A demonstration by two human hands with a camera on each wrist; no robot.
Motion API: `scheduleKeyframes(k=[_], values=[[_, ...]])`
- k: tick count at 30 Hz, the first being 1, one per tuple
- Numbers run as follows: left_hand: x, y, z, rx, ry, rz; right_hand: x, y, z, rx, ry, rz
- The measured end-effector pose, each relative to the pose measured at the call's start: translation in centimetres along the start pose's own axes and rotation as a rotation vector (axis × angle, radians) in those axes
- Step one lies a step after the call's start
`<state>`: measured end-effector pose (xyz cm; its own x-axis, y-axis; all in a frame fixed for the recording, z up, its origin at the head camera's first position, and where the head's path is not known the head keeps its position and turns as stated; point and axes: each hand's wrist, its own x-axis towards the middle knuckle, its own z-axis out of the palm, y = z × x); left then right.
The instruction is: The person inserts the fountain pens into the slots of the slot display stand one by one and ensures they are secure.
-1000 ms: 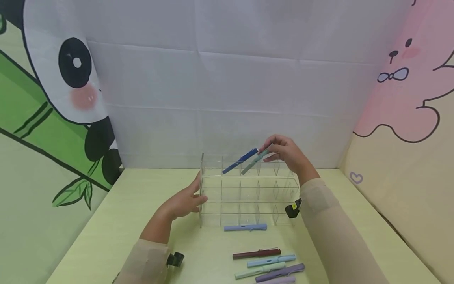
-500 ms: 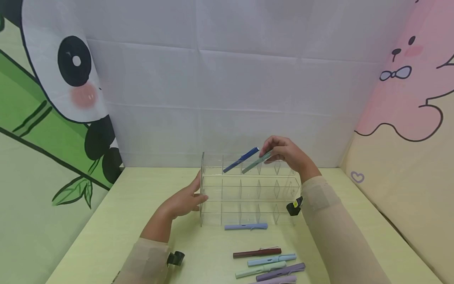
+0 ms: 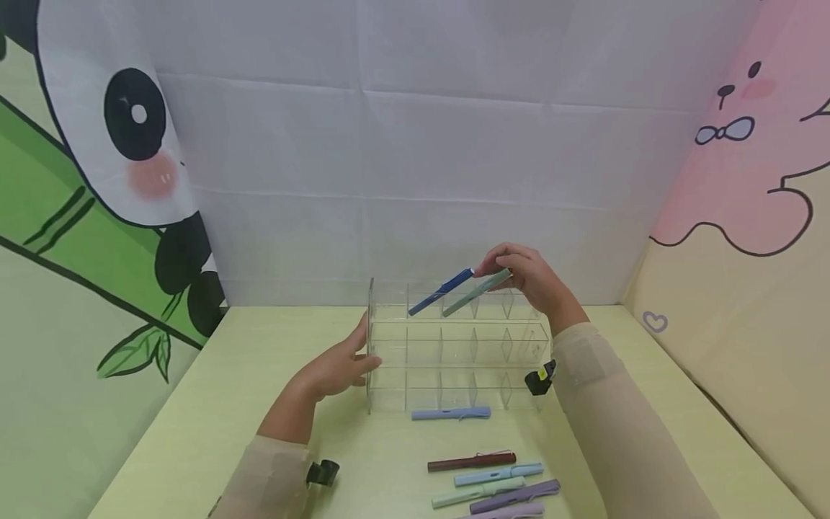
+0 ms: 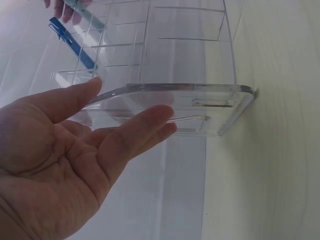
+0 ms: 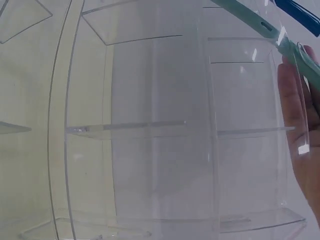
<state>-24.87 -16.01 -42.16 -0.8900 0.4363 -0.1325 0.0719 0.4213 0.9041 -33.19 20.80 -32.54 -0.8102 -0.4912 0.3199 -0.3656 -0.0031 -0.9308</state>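
A clear acrylic rack (image 3: 457, 353) with stepped rows of compartments stands on the table. My left hand (image 3: 333, 369) rests at its left side panel (image 4: 200, 92), thumb and fingers extended along the edge. A dark blue pen (image 3: 441, 292) and a mint green pen (image 3: 476, 293) lean side by side in the rack's top row, their upper ends tilted to the right. My right hand (image 3: 528, 277) is behind the upper end of the green pen, fingers loosely extended; the right wrist view shows the green pen (image 5: 250, 19) crossing in front of the fingers (image 5: 290, 85).
A periwinkle pen (image 3: 450, 414) lies just in front of the rack. Nearer to me lie a dark red pen (image 3: 472, 462), a light blue pen (image 3: 498, 474), a pale green pen (image 3: 476, 494), a purple pen (image 3: 515, 497) and a lilac pen (image 3: 512, 512).
My right hand has loosened from the green pen and shifted slightly up, so the pen's upper end shows. Both leaning pens keep their slant. The left hand stays at the rack's side.
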Motion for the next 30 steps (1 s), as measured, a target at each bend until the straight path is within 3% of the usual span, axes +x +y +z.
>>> scheduleKeyframes(k=[3,7,11,14,19,24,30], values=[[0.1,-0.1,0.2,-0.006,-0.005,0.017,-0.7,-0.1,-0.2,0.054,0.062,-0.089],[0.4,-0.2,0.4,-0.018,-0.018,0.038,-2.3,-0.8,-0.8,0.095,0.160,-0.273],[0.3,-0.2,0.5,-0.002,-0.013,0.021,-4.6,-2.0,-0.7,0.106,0.256,-0.409],[0.3,-0.2,0.5,0.007,-0.006,0.012,-6.4,-2.8,-0.1,0.090,0.230,-0.492],[0.3,-0.2,0.5,0.009,-0.012,0.021,-9.4,-3.9,1.4,-0.014,0.072,-0.597],[0.2,-0.2,0.3,0.010,-0.011,0.020,-11.9,-4.6,3.1,-0.156,-0.077,-0.586],[0.1,-0.1,-0.1,0.021,-0.003,0.005,-14.5,-5.6,5.3,-0.450,-0.149,-0.403]])
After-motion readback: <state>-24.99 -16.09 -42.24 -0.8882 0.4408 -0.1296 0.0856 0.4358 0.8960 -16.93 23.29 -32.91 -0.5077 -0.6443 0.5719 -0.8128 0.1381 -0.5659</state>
